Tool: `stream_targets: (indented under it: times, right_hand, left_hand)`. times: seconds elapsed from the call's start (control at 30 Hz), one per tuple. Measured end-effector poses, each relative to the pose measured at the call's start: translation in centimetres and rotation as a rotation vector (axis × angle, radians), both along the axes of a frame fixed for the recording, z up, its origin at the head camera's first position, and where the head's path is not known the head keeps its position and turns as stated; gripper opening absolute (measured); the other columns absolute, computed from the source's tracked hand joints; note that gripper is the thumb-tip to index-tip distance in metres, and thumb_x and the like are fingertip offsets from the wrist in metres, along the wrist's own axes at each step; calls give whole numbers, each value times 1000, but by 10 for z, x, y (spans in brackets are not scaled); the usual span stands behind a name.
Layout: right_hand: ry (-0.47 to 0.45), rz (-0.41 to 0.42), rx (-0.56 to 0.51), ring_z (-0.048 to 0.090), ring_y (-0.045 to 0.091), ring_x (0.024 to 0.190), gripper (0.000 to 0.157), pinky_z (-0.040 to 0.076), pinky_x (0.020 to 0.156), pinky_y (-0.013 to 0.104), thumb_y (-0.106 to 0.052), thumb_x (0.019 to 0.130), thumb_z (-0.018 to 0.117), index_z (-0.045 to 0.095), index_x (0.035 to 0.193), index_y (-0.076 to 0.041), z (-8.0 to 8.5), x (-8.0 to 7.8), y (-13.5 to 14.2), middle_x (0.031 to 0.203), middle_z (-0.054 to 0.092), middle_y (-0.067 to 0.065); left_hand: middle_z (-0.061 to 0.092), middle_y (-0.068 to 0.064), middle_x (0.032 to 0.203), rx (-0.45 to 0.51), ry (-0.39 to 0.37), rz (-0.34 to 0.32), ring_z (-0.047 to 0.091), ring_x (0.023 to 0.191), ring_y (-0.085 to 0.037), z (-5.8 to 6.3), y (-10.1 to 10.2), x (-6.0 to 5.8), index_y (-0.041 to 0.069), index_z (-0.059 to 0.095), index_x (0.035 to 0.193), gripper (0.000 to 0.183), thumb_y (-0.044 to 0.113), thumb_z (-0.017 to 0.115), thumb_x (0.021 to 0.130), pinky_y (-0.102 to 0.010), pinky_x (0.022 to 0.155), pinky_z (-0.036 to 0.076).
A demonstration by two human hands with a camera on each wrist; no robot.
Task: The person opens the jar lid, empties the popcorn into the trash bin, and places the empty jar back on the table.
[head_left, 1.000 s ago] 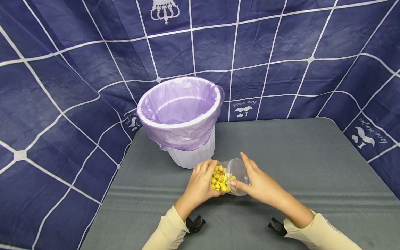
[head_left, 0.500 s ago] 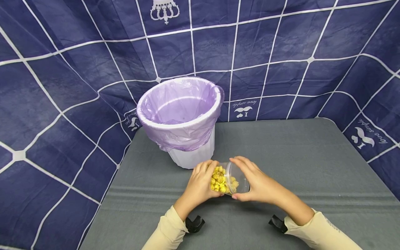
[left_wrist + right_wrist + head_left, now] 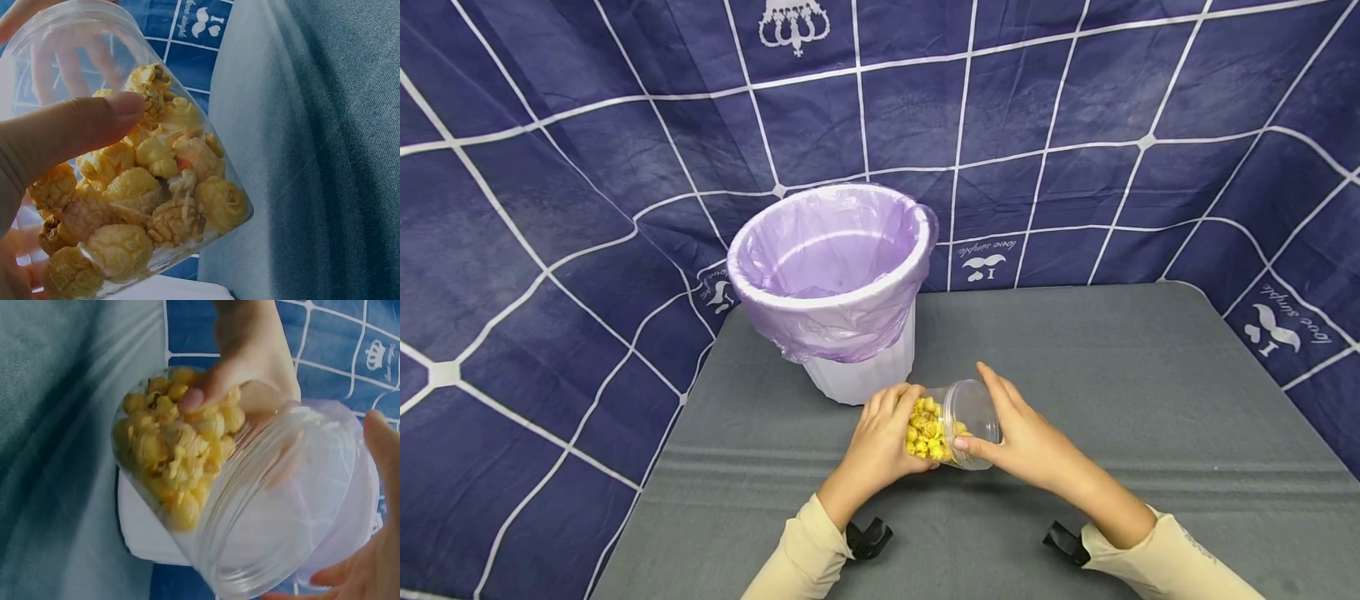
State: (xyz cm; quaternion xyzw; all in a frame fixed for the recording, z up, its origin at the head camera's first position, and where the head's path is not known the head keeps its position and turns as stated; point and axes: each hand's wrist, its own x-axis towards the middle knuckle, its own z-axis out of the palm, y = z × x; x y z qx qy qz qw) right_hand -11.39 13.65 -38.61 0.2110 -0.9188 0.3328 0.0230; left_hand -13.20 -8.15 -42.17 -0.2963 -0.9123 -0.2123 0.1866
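Observation:
A clear plastic jar (image 3: 156, 503) lies tilted on its side, partly filled with yellow caramel popcorn (image 3: 928, 430). My left hand (image 3: 882, 442) holds it around the base end, its thumb across the wall in the left wrist view. A see-through screw lid (image 3: 974, 413) covers the end facing right. Around that lid my right hand (image 3: 1032, 440) is spread, thumb and fingers wide apart. In the right wrist view, its raised finger (image 3: 382, 440) stands off the lid's edge, while the lower fingertips are close to the rim.
Behind the jar stands a white trash bin (image 3: 868, 377) lined with a purple plastic bag (image 3: 850, 327). The grey cloth-covered table (image 3: 1075, 358) meets a blue checked curtain (image 3: 1015, 100) at the back and sides. A black strap (image 3: 869, 538) sits at the left wrist.
My right hand closed around the lid half a second ago; now its fingers have spread away again. The left hand keeps its hold and the jar stays in place.

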Motion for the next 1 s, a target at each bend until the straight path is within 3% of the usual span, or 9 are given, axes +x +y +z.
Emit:
stream_targets:
  times: [0.1,0.27,0.53,1.0]
  right_hand:
    - [-2,-49,24,50,38,106,97,43,80,51,-62,73,59,16,143,-10,1,1,-4,136,33,18]
    - [50,-8,2,48,33,108,95,43,82,49,-60,70,63,23,141,-11,-1,1,-5,131,37,15]
    - [157,164,-15,35,25,119,96,37,91,47,-51,65,73,24,141,-19,-5,-5,3,134,31,7]
    - [409,435,51,27,29,125,92,40,87,49,-31,55,82,38,134,-15,0,-11,16,139,30,6]
  left_hand:
    - [47,-9,115,2,6,2,44,104,-27,0,1,0,11,47,121,89,38,85,46,-39,87,37]
    - [46,-8,115,-7,8,7,44,104,-27,0,1,1,12,46,121,88,37,85,46,-40,87,37]
    - [46,-9,115,-16,6,-1,44,104,-26,1,0,1,10,45,123,89,38,85,47,-39,87,37]
    - [46,-5,116,6,-88,-87,44,103,-24,5,-2,-3,12,45,121,89,40,85,47,-38,88,36]
